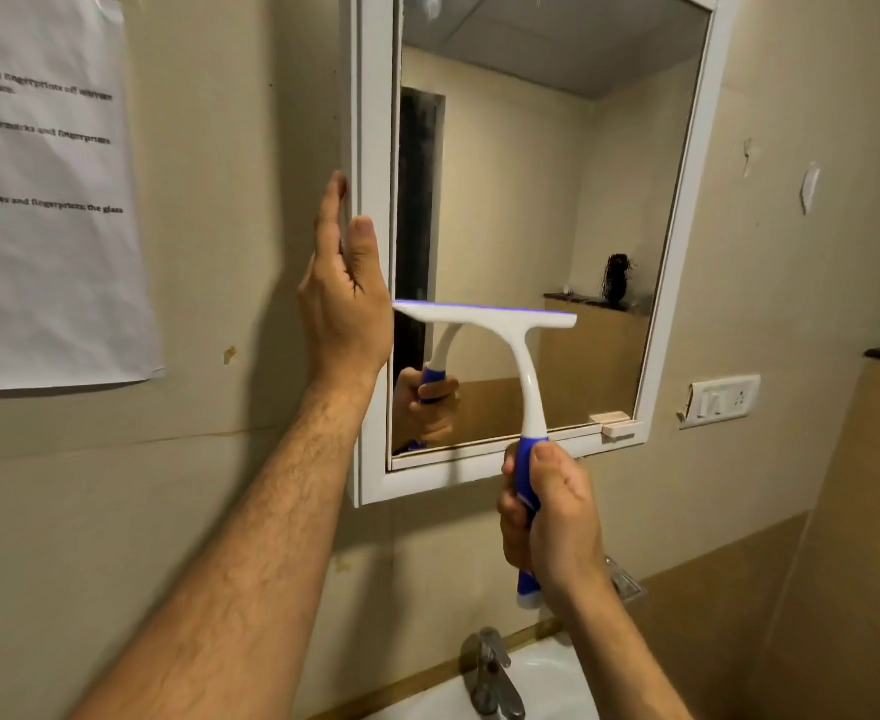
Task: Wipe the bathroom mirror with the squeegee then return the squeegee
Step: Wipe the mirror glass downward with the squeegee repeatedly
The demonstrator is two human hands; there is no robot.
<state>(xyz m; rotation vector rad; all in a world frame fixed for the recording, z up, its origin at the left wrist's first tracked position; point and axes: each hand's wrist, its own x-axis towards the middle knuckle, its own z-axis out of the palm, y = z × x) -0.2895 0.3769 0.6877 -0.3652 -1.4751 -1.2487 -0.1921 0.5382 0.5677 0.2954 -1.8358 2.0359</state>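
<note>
A white-framed mirror (557,174) hangs on the beige wall. My right hand (549,517) grips the blue handle of a white and blue squeegee (505,335). Its blade lies level against the lower left part of the glass. My left hand (344,298) rests flat against the left edge of the mirror frame, fingers straight and holding nothing. The glass reflects the squeegee and the hand on it.
A printed paper sheet (48,200) is stuck to the wall at the left. A metal tap (489,672) and a white sink (547,683) sit below the mirror. A wall switch plate (723,400) is at the right, a small metal holder (625,584) behind my right wrist.
</note>
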